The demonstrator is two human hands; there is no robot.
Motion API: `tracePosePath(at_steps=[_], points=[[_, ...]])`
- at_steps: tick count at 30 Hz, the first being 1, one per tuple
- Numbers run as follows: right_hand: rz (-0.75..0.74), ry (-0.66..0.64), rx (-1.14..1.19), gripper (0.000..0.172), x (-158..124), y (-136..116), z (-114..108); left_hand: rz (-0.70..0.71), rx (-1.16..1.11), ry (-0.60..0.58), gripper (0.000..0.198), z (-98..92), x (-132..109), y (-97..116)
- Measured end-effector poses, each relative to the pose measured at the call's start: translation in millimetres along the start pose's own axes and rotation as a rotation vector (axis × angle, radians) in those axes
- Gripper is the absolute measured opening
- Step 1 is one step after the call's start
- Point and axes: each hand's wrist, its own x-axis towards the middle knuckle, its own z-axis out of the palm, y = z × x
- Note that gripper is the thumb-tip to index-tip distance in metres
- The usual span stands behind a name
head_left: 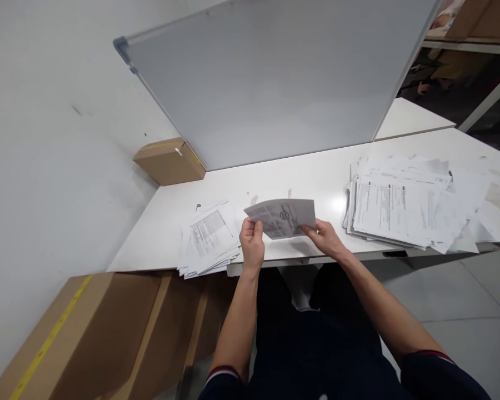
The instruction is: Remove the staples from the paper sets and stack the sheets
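Between both hands I hold a printed sheet of paper (281, 215) above the front edge of the white table (308, 178). It carries dark text and a round stamp-like mark; whether it is one sheet or several I cannot tell. My left hand (252, 241) pinches its left edge, thumb on top. At its lower right corner, my right hand (323, 238) grips it with the thumb over the print. A smaller stack of papers (210, 239) lies just left of my left hand. To the right spreads a larger, untidy pile of papers (395, 208).
A whiteboard (275, 83) stands along the table's back. In the back left corner sits a small cardboard box (170, 164). Large cardboard boxes (108, 328) with yellow tape stand on the floor at left. Shelving (470, 49) with goods is at the far right.
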Motion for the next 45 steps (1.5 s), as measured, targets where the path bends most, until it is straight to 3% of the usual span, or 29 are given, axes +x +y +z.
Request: tracePosePath(at_steps=[3, 6, 9, 12, 16, 19, 23, 27, 30, 32, 35, 38, 42, 45], points=[[-0.145, -0.115, -0.406, 0.026, 2, -41, -31, 0.011, 0.034, -0.012, 0.037, -12.4, 0, 2], [-0.136, -0.233, -0.895, 0.026, 2, -79, -49, 0.039, 0.25, -0.139, 0.057, -25.7, -3, -3], [-0.121, -0.35, -1.14, 0.025, 3, -92, -44, 0.04, 0.463, -0.352, 0.045, -33.3, -10, -21], [-0.099, -0.435, -1.204, 0.024, 5, -85, -31, 0.059, 0.533, -0.457, 0.025, -35.1, -16, -44], [-0.077, -0.463, -1.217, 0.026, 4, -75, -27, 0.114, 0.553, -0.414, 0.016, -34.5, -17, -62], [-0.093, -0.438, -1.208, 0.026, 3, -74, -32, 0.139, 0.517, -0.386, 0.017, -33.2, -15, -60], [-0.078, -0.469, -1.175, 0.023, -2, -76, -36, 0.055, 0.513, -0.41, 0.017, -33.1, -12, -46], [-0.089, -0.387, -1.017, 0.017, -10, -81, -51, -0.072, 0.321, -0.366, 0.018, -36.0, -5, -25], [0.014, -0.318, -0.621, 0.018, -21, -72, -61, -0.146, 0.1, -0.255, 0.016, -34.0, 3, -16], [0.164, -0.284, -0.26, 0.022, -33, -54, -59, -0.172, 0.022, -0.219, 0.018, -28.8, 7, -18], [0.473, -0.209, 0.22, 0.027, -58, -19, -39, -0.186, 0.115, -0.206, 0.027, -16.8, 9, -34], [0.699, -0.124, 0.492, 0.032, -87, 10, -13, -0.155, 0.281, -0.167, 0.031, -4.2, 6, -58], [0.771, -0.033, 0.677, 0.038, -108, 26, 5, -0.049, 0.448, -0.158, 0.029, 6.0, 1, -81], [0.784, -0.016, 0.668, 0.039, -107, 29, 5, 0.041, 0.534, -0.216, 0.033, 6.9, -1, -84]])
